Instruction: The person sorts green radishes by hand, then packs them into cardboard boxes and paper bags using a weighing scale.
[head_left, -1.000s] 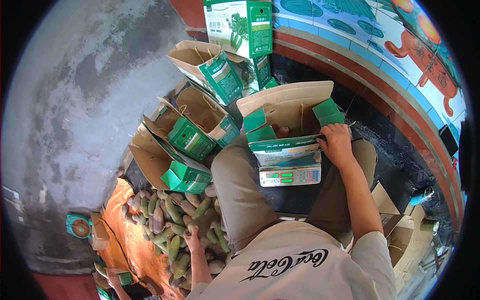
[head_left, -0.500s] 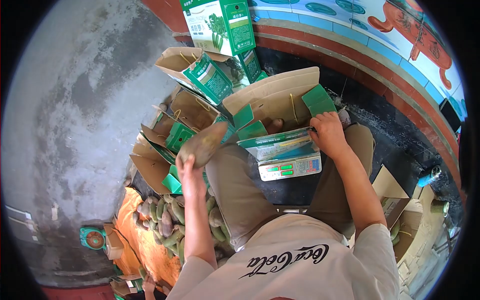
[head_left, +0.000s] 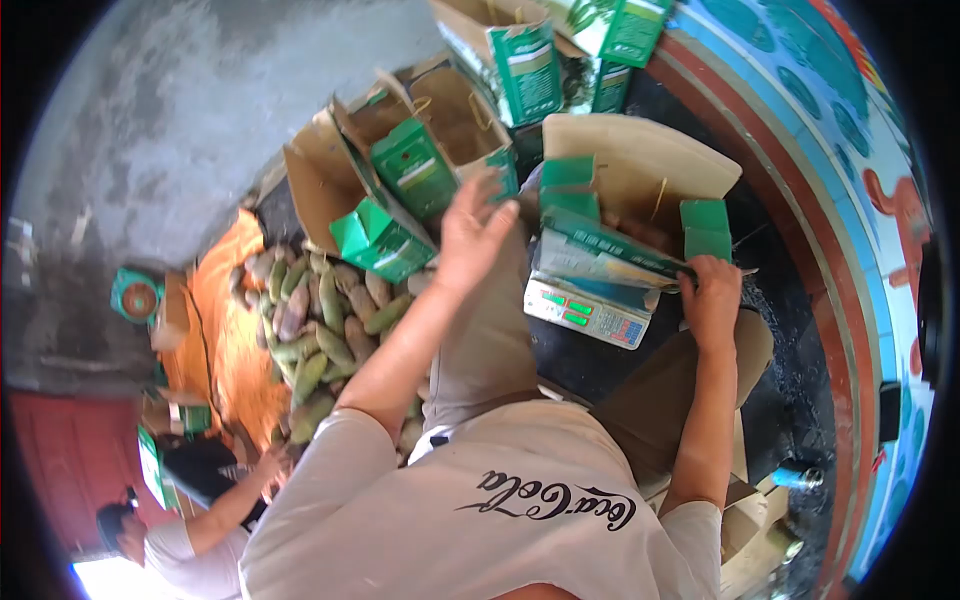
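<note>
My left hand (head_left: 474, 236) is raised over my left knee with its fingers apart and nothing in it. Nearest to it are the green-and-brown cartons on the left. My right hand (head_left: 714, 292) grips the front edge of an open cardboard carton (head_left: 640, 150) with green flaps. That carton rests on a digital scale (head_left: 585, 312) with lit green displays, between my legs. Inside the carton, a brownish radish (head_left: 642, 230) shows partly behind the front panel; the rest of the inside is hidden.
A heap of green and purplish radishes (head_left: 325, 320) lies on the floor by an orange sheet (head_left: 215, 335). Open cartons (head_left: 325, 185) stand at left, more cartons (head_left: 525, 75) behind. A can (head_left: 798, 474) is at right. Another person (head_left: 200, 530) works at lower left.
The radish has left my left hand, which is now open. My view has turned left, showing more of the heap and another person. My right hand still holds the carton edge.
</note>
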